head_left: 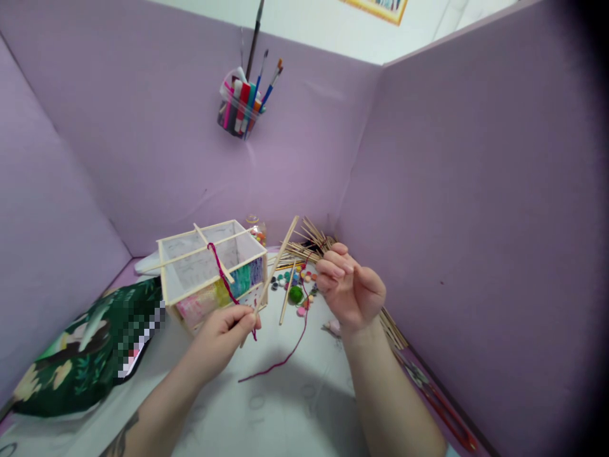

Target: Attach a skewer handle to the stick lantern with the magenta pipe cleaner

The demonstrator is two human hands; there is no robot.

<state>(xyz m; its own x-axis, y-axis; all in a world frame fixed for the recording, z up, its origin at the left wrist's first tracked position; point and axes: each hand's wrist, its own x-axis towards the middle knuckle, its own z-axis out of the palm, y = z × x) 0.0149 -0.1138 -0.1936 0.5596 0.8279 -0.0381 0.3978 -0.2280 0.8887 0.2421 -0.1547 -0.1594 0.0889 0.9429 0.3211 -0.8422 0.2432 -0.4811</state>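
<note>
- Purple partition walls (466,190) enclose the white table (266,412) on three sides.
- Green patterned cushion (80,355) lies left of the box frame, partly pixelated.
- Box frame (212,273) of wooden sticks with paper sides stands mid-table; coloured patches on its front faces, two sticks crossed over the open top.
- Bundle of thin sticks (314,244) fans out behind and right of the box frame, more running along the right wall.
- Clear cup of brushes and markers (240,108) hangs on the back wall, above the box frame.
- Right hand (349,289) is raised just right of the box frame, fingers curled in loosely, tips close together; whether it grips the yarn, cannot tell.
- Left hand (223,336) is just in front of the box frame, thumb and fingers pinched on a long wooden stick (273,273) that slants up right.
- Dark red yarn (280,358) runs from the box frame top, past the left hand, and trails onto the table.
- Small coloured beads (297,282) and a green pom-pom (295,294) sit right of the box frame.
</note>
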